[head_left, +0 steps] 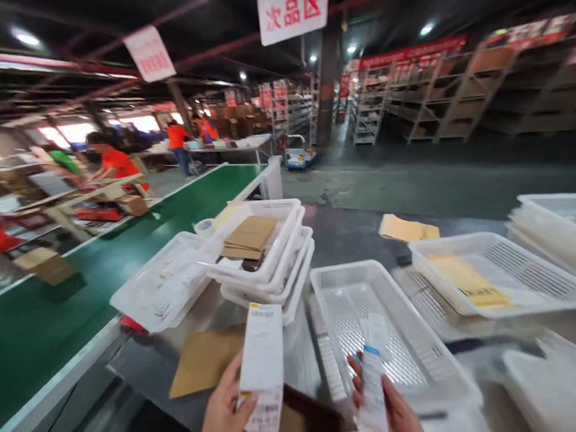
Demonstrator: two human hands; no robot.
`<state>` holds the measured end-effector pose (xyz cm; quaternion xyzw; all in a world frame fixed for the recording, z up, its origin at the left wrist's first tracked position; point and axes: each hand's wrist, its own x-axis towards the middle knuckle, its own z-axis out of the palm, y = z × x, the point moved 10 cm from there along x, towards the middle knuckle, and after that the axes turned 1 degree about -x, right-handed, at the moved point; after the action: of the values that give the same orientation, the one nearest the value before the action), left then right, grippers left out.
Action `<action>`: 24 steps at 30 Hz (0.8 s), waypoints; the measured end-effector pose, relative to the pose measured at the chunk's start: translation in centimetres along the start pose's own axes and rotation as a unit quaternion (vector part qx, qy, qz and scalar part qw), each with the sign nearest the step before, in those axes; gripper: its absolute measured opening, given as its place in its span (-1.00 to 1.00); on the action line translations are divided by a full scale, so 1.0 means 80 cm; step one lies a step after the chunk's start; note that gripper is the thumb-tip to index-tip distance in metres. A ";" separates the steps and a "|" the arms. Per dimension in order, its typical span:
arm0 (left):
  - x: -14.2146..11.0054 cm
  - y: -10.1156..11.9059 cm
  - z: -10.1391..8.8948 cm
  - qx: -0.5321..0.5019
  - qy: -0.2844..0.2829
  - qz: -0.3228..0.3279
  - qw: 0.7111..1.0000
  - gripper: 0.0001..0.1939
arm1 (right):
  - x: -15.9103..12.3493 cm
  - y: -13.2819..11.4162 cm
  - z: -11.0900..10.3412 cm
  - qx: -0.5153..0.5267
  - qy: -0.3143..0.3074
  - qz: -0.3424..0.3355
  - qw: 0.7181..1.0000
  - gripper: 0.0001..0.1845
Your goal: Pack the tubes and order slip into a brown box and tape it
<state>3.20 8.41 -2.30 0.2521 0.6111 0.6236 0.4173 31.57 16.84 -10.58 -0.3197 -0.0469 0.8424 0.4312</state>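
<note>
- Fingers of left hand, bottom centre of frame, are curled round a long paper slip: thumb on the printed face, other fingers behind. Slip stands upright, print toward the camera, likely held that way to be read.
- Right hand, bottom right of centre, is closed on a narrow white packet with a blue band near its top; fingertips wrap its left edge. Also upright, face toward the camera, level with the slip, so probably a side-by-side check.
- Packet sits just in front of the near rim of an empty white mesh basket at lower centre.
- Stack of baskets at centre left; top one holds folded brown cardboard. Another basket leans off its left side, tilted toward the green conveyor belt.
- Right basket holds a yellow envelope; a second envelope lies loose on the table behind it.
- Brown sheet lies flat just left of the slip.
- Open room: bare table strip between the stack and the empty basket; little elsewhere. Table's left edge drops to the belt.
- Dark object under the left hand, bottom edge: cannot tell what it is.
</note>
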 end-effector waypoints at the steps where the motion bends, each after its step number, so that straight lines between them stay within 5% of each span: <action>1: -0.001 -0.002 -0.007 0.004 0.016 -0.005 1.000 -0.19 | -0.008 -0.002 0.015 0.018 -0.003 -0.011 1.000 -0.56; 7: -0.006 -0.007 -0.010 0.023 -0.001 -0.060 0.998 -0.12 | -0.027 -0.007 0.059 0.065 -0.012 -0.065 0.996 -0.46; 15: -0.011 0.001 0.005 0.013 0.002 -0.076 0.997 -0.03 | -0.026 0.000 0.018 0.013 0.085 -0.123 0.989 -0.36; 24: 0.001 -0.030 -0.002 0.046 -0.045 -0.112 0.992 0.18 | -0.029 0.008 0.033 0.058 0.055 -0.094 0.992 -0.44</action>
<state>3.55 8.18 -4.66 0.2284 0.6440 0.5322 0.4999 30.53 15.21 -7.57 -0.3341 -0.0045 0.7809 0.5278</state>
